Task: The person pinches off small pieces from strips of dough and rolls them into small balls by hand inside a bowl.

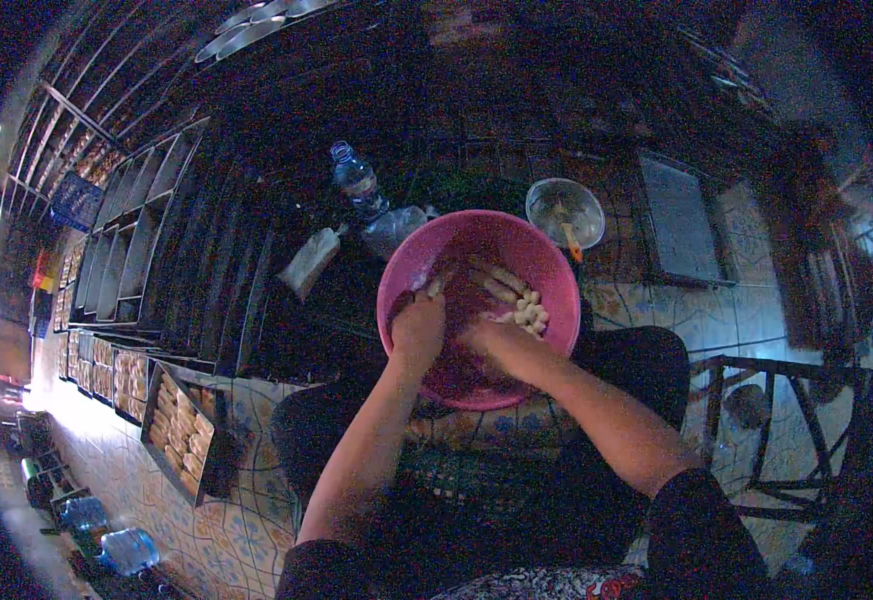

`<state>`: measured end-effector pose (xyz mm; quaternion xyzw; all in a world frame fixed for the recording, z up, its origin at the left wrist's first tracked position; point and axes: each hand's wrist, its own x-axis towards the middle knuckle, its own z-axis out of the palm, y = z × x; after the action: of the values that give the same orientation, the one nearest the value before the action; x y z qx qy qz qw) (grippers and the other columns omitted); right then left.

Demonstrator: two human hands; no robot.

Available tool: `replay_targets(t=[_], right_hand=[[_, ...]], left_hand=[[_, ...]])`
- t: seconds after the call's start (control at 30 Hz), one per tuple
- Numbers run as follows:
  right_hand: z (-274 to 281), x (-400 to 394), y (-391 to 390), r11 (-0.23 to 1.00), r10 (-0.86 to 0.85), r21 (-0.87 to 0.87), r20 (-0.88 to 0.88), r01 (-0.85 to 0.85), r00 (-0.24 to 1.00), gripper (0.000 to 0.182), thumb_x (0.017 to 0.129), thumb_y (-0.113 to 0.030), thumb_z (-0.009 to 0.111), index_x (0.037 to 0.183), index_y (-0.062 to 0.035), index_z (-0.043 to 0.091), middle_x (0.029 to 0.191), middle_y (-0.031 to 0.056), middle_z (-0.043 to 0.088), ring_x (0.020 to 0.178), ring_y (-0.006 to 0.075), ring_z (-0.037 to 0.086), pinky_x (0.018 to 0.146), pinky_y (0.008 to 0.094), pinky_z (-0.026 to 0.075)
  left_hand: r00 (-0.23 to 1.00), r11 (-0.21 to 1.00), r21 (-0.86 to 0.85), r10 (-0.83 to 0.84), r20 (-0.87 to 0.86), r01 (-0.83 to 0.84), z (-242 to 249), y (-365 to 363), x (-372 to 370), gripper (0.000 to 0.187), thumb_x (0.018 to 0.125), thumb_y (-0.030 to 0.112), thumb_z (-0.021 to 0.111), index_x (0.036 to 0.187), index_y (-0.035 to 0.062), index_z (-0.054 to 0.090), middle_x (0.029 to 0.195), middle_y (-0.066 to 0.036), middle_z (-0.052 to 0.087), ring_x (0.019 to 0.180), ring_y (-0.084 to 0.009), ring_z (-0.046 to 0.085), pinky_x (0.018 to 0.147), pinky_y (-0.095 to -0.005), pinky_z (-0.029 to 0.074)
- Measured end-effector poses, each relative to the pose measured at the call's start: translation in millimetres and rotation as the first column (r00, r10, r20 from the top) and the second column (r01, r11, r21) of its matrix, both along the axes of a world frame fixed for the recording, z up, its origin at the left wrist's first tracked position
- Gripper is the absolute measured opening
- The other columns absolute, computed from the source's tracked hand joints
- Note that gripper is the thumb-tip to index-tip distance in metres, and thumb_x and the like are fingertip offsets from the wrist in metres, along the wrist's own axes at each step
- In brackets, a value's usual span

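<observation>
A pink basin point(395, 262) stands before me with both hands inside it. My left hand point(419, 328) is at the left inner wall, its fingers curled together; what they hold, if anything, is hidden. Low in the middle, my right hand point(497, 345) has its fingers blurred and dark, close to the pale dough pieces. Several small dough balls point(531, 314) lie clustered on the basin's right side. Beside them, toward the far wall, rest longer dough rolls point(498, 282). White powder marks the left inner wall.
Behind the basin are a metal bowl point(584, 207) with an orange-handled utensil point(572, 240), a water bottle point(359, 182) and a plastic bag of white powder point(311, 262). A tray of pale pieces point(181, 432) sits left, near stacked racks. To the right stands a metal frame point(765, 430).
</observation>
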<state>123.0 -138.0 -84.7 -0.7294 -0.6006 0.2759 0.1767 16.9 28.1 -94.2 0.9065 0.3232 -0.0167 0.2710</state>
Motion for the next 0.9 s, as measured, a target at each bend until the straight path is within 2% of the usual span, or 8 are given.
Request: replay_targets(t=[0.13, 0.2, 0.27, 0.5, 0.7, 0.8, 0.87, 0.9], right_hand=[[16.8, -5.0, 1.0, 0.998, -0.032, -0.048, 0.014, 0.032, 0.999, 0.024, 0.090, -0.017, 0.054, 0.090, 0.0005, 0.071, 0.086, 0.0227, 0.070, 0.082, 0.0384, 0.070, 0.075, 0.0507, 0.055], [21.0, -6.7, 0.4, 0.999, -0.025, -0.046, 0.014, 0.025, 1.000, 0.023, 0.087, -0.017, 0.056, 0.086, 0.0004, 0.071, 0.084, 0.0229, 0.070, 0.079, 0.0381, 0.071, 0.074, 0.0519, 0.055], [6.7, -7.9, 2.4, 0.994, -0.090, 0.071, 0.195, 0.077, 0.977, 0.021, 0.084, -0.015, 0.057, 0.081, -0.0003, 0.072, 0.080, 0.0235, 0.070, 0.073, 0.0380, 0.071, 0.069, 0.0540, 0.055], [-20.8, 5.6, 7.5, 0.998, 0.054, -0.037, 0.323, -0.044, 0.945, 0.022, 0.085, -0.022, 0.064, 0.101, -0.0111, 0.073, 0.091, 0.0216, 0.069, 0.090, 0.0396, 0.070, 0.080, 0.0527, 0.056], [11.5, 21.8, -0.1, 0.997, -0.024, -0.068, 0.210, 0.039, 0.977, 0.026, 0.085, -0.021, 0.064, 0.109, -0.0123, 0.071, 0.094, 0.0212, 0.071, 0.085, 0.0379, 0.071, 0.076, 0.0531, 0.056], [-15.4, 30.8, 3.8, 0.990, -0.119, 0.120, 0.478, 0.070, 0.870, 0.028, 0.088, -0.020, 0.063, 0.114, -0.0128, 0.071, 0.095, 0.0216, 0.071, 0.087, 0.0386, 0.071, 0.075, 0.0530, 0.056], [-48.3, 37.9, 14.8, 0.704, -0.499, 0.438, -0.256, 0.560, 0.828, 0.030, 0.089, -0.018, 0.061, 0.117, -0.0122, 0.070, 0.093, 0.0217, 0.071, 0.088, 0.0392, 0.071, 0.074, 0.0528, 0.057], [-32.9, 38.8, 10.5, 0.707, -0.499, 0.432, -0.257, 0.560, 0.828, 0.030, 0.089, -0.018, 0.061, 0.117, -0.0122, 0.070, 0.093, 0.0217, 0.071, 0.088, 0.0392, 0.071, 0.074, 0.0528, 0.057]], left_hand=[[0.998, 0.998, -0.012, 0.063, -0.028, -0.064, 3.0, -2.1, 2.9, 0.057, 0.108, 0.044, 0.027, 0.135, 0.0039, 0.058, 0.130, -0.027, 0.062, 0.122, -0.0444, 0.059, 0.106, -0.0506, 0.044], [0.997, 0.996, 0.089, 0.021, 0.073, -0.027, -8.6, 0.9, 4.6, 0.030, 0.101, 0.018, 0.041, 0.122, 0.0039, 0.057, 0.110, -0.026, 0.066, 0.096, -0.0427, 0.069, 0.080, -0.0542, 0.057], [0.997, 0.990, 0.138, 0.002, 0.073, -0.013, -15.2, 1.9, 4.9, 0.031, 0.103, 0.020, 0.039, 0.120, 0.0034, 0.059, 0.106, -0.028, 0.067, 0.095, -0.0445, 0.069, 0.081, -0.0549, 0.056], [0.981, 0.980, 0.186, 0.039, 0.189, -0.075, -26.5, 3.6, 5.9, 0.025, 0.099, 0.018, 0.046, 0.102, 0.0046, 0.067, 0.078, -0.021, 0.069, 0.081, -0.0426, 0.070, 0.077, -0.0533, 0.056], [0.957, 0.832, 0.541, -0.244, 0.158, 0.123, -43.0, 12.5, 7.5, 0.027, 0.094, 0.007, 0.052, 0.119, 0.0022, 0.061, 0.090, -0.020, 0.068, 0.080, -0.0379, 0.070, 0.073, -0.0475, 0.058], [0.985, 0.954, 0.292, -0.112, 0.129, 0.070, -35.7, 4.4, 4.0, 0.033, 0.097, 0.006, 0.046, 0.129, 0.0001, 0.054, 0.096, -0.023, 0.066, 0.084, -0.0389, 0.070, 0.074, -0.0463, 0.058], [0.969, 0.975, 0.217, -0.101, 0.226, 0.051, -50.5, 9.3, 2.6, 0.033, 0.099, 0.007, 0.044, 0.130, -0.0008, 0.052, 0.094, -0.025, 0.065, 0.087, -0.0396, 0.070, 0.073, -0.0476, 0.057], [0.944, 0.989, 0.141, -0.081, 0.320, 0.037, -56.9, 10.0, 0.9, 0.033, 0.100, 0.008, 0.041, 0.130, -0.0017, 0.051, 0.093, -0.026, 0.065, 0.091, -0.0404, 0.069, 0.072, -0.0490, 0.057]])
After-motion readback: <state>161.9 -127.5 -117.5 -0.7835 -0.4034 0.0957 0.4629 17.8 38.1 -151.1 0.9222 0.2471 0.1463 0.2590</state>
